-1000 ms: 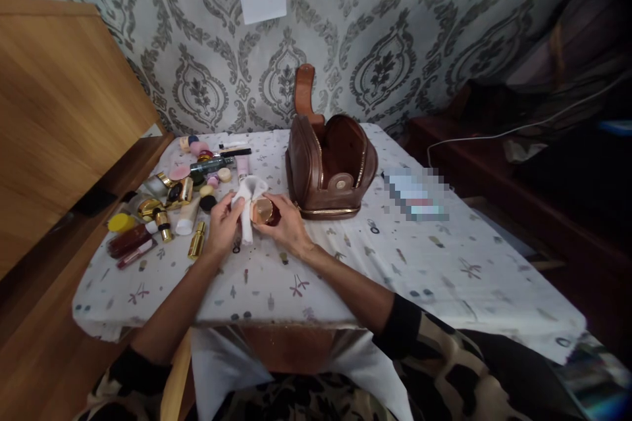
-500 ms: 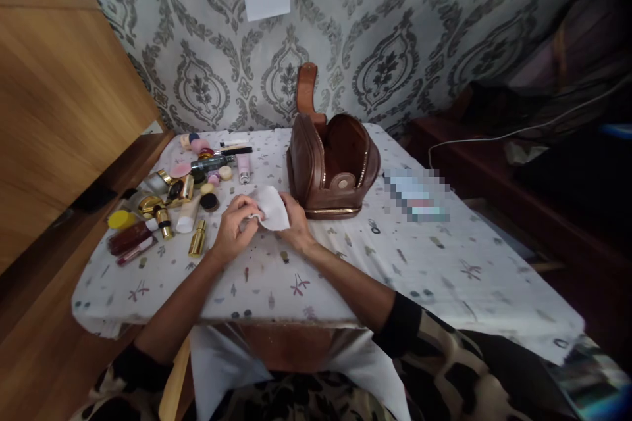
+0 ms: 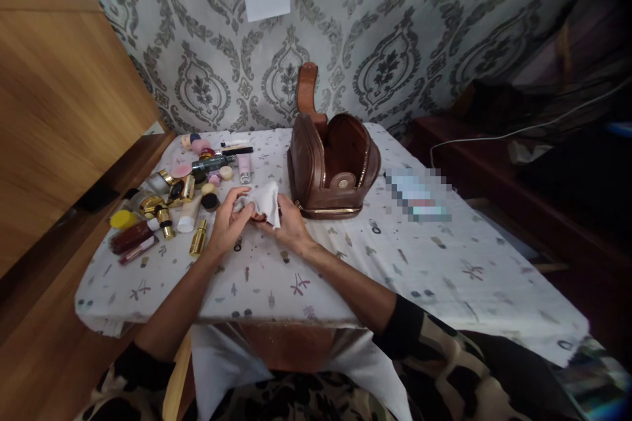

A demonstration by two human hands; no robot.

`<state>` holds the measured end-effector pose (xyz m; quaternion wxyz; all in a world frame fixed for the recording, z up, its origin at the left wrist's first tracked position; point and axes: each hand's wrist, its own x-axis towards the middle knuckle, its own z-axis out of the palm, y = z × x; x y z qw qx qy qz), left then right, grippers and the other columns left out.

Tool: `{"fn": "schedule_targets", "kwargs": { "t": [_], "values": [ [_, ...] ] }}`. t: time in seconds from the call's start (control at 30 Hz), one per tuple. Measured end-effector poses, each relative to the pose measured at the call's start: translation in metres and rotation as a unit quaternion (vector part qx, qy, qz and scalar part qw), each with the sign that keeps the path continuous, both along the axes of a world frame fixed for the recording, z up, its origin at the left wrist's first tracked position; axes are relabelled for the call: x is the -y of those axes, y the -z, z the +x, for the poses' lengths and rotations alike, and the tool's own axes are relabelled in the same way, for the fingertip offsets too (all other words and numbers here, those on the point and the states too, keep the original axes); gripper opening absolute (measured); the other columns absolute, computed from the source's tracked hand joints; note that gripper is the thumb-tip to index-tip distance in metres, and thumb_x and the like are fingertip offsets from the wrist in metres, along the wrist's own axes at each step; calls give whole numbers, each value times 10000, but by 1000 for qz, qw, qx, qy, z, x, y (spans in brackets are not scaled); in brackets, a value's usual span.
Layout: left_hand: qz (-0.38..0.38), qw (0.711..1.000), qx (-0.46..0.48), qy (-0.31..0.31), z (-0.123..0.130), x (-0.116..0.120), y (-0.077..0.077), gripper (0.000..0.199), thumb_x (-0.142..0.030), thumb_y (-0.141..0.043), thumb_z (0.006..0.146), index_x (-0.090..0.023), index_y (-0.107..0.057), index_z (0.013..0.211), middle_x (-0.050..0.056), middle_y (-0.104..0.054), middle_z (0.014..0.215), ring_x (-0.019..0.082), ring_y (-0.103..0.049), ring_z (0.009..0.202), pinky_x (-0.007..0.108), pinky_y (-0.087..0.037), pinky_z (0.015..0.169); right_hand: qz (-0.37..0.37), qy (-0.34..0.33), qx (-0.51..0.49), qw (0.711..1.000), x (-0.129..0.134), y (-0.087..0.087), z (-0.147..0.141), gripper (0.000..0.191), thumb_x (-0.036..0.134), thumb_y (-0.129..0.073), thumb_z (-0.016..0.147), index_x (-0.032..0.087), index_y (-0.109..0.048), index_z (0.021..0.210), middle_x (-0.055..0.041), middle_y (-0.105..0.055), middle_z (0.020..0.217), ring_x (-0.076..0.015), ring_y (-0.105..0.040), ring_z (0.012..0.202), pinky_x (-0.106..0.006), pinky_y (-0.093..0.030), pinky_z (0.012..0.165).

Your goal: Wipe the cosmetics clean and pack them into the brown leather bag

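A crumpled white cloth [image 3: 266, 200] is held between both hands above the table, in front of the bag. My left hand [image 3: 230, 222] pinches its left side with thumb and fingers. From the right, my right hand [image 3: 291, 222] grips the cloth's other side. Something small and reddish brown shows under the cloth between the hands, too hidden to name. Just behind my right hand stands a brown leather bag [image 3: 313, 174], its zipped top wide open and its strap flap [image 3: 307, 89] raised. A gold bottle [image 3: 198, 239] lies to the left of my left hand.
Many cosmetics cover the table's left side, among them a white tube [image 3: 188, 214], a black round jar [image 3: 210, 202] and a pink tube [image 3: 244, 169]. A pixelated flat object [image 3: 417, 196] lies right of the bag. Patterned wallpaper rises behind the table [image 3: 434, 276].
The cloth has become more bunched, and its shape between the hands has changed. My left hand has shifted slightly left, its thumb now over the cloth. The bag has not moved.
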<state>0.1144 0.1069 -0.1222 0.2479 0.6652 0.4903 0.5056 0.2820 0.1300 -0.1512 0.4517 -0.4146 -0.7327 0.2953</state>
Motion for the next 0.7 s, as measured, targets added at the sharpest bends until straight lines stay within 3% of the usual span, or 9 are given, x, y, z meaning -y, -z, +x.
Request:
{"fn": "schedule_targets", "kwargs": {
  "t": [0.2,0.4,0.57,0.7],
  "values": [
    [-11,998,-39,49,-2,-4,4,355,-354,-564,914,-180,-635,1215,104,-643,1214,240,-602,1114,346,-504,924,40,5,23,999,4,2,-3,550,286,-731,725,180,-498,1212,-126,-616,1144,-290,-602,1060,-435,-505,896],
    [-4,996,-70,59,-2,-5,8,300,-312,-613,866,-191,-648,1138,86,-631,1142,223,-606,1058,316,-518,839,48,24,46,998,3,9,-5,740,272,-716,709,155,-393,1365,-185,-601,1248,-332,-575,1185,-462,-489,956],
    [1,991,-90,98,-1,-3,4,273,-251,-601,836,-195,-657,1097,99,-604,1187,235,-590,1094,294,-523,774,-8,35,34,999,4,8,-4,798,288,-717,669,169,-383,1384,-158,-622,1243,-310,-633,1102,-436,-509,915],
    [-32,993,-37,110,-3,-2,0,304,-288,-627,838,-210,-664,1129,92,-607,1216,250,-593,1119,302,-540,784,-55,36,3,998,4,1,-2,812,302,-749,633,176,-420,1365,-137,-656,1188,-293,-662,1025,-419,-523,881]
  ]
}}
